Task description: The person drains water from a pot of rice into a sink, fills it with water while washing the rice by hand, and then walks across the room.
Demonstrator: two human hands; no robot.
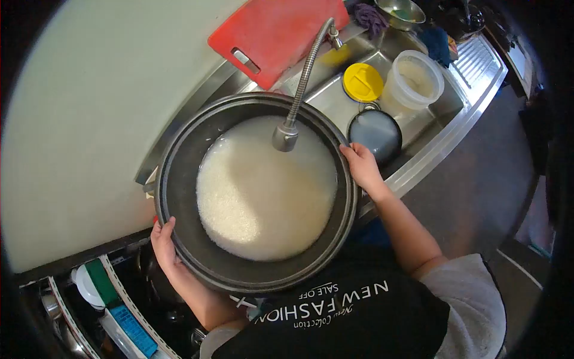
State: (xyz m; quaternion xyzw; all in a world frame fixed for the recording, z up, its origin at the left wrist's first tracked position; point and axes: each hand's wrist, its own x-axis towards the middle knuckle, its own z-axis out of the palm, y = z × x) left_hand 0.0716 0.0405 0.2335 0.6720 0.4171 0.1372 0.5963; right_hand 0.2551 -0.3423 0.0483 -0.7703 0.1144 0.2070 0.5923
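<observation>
A large dark round pot point(257, 276) is held between my two hands. Inside it cloudy whitish water point(281, 197) covers pale grains that look like rice point(230, 206), heaped toward the left side. My left hand point(164, 239) is closed on the pot's lower left rim, with the thumb on top. On the right side, my right hand point(362, 167) grips the rim, its fingers partly hidden beneath. Over the water hangs the head of a flexible metal faucet point(285, 136); I cannot tell whether water runs from it.
The steel sink point(445, 128) holds a translucent plastic tub point(412, 81), a yellow lid point(363, 82) and a dark pan with cloudy liquid point(375, 134). A red cutting board point(275, 36) leans behind the faucet. Lower left stands a rack point(128, 299) with dishes and sponges.
</observation>
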